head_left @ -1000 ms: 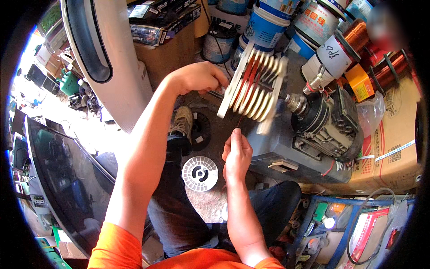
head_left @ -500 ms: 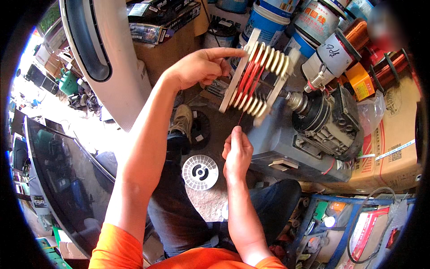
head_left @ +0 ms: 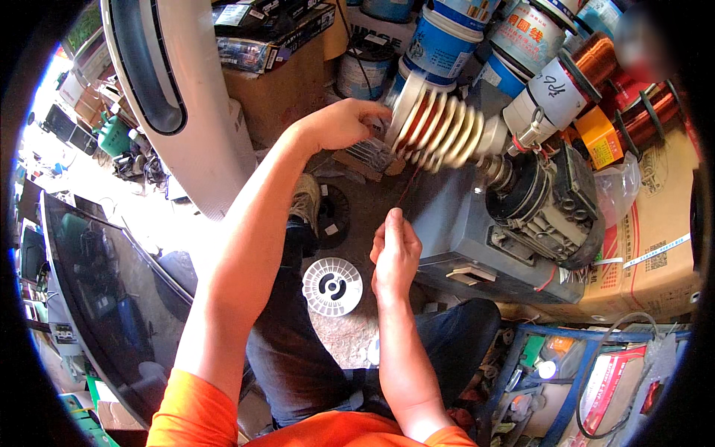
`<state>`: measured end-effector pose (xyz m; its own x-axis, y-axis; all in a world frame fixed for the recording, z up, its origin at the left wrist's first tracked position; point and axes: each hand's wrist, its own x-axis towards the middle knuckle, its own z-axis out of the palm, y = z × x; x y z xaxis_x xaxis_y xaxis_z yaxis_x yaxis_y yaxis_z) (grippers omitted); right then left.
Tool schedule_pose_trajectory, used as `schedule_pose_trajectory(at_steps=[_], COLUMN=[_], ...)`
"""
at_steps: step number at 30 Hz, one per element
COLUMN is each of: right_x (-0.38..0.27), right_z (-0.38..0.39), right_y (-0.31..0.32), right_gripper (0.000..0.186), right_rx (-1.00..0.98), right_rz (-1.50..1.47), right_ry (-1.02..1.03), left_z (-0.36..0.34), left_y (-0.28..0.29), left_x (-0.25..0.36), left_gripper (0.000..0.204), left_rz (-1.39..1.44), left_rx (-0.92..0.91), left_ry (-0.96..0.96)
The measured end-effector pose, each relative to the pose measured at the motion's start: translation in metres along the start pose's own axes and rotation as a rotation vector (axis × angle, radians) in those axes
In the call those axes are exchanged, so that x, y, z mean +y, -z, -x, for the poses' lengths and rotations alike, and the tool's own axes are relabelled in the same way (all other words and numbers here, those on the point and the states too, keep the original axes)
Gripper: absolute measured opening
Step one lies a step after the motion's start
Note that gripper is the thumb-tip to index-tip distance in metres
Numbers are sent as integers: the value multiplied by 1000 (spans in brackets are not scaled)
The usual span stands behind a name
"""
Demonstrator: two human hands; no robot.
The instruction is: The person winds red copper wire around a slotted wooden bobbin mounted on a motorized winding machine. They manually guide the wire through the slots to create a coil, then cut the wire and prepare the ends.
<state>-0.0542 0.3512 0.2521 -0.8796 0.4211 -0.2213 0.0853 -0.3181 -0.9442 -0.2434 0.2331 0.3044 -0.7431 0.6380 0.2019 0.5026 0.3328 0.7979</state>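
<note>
A cream-coloured winding former (head_left: 445,132) with ribbed slots carries dark red wire. It is mounted on the shaft of a grey electric motor (head_left: 547,201) and looks smeared by motion. My left hand (head_left: 335,125) is at the former's left end board, index finger stretched toward it and the other fingers loosely bent. Whether the finger touches the board is unclear. Below the former, my right hand (head_left: 396,257) is closed, thumb on top, pinching a thin red wire (head_left: 407,188) that runs up to the former.
The motor sits on a grey metal box (head_left: 454,249). Copper wire spools (head_left: 596,63) and blue-white buckets (head_left: 441,48) stand behind. A white spool (head_left: 333,287) is between my legs. To the right are a cardboard box (head_left: 648,223) and a blue-edged crate (head_left: 581,335).
The former has turned on its shaft, its slots now facing differently. My left hand has shifted slightly down and its index finger is less extended. The right hand stays in place with the wire.
</note>
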Motion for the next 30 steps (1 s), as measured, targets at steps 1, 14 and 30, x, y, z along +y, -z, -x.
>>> schedule_pose_trajectory(at_steps=[1, 14, 30], right_x=[-1, -3, -4], right_z=[-2, -4, -3], right_y=[3, 3, 4], right_gripper=[39, 41, 40], right_rx=[1, 13, -3], right_rz=[-6, 23, 15], right_ry=[2, 21, -4], left_z=[0, 2, 7], left_y=[3, 11, 14], left_x=[11, 7, 31], left_gripper=[50, 39, 69], left_rz=[-26, 350, 533], left_rx=[-105, -261, -93], left_ry=[70, 223, 142])
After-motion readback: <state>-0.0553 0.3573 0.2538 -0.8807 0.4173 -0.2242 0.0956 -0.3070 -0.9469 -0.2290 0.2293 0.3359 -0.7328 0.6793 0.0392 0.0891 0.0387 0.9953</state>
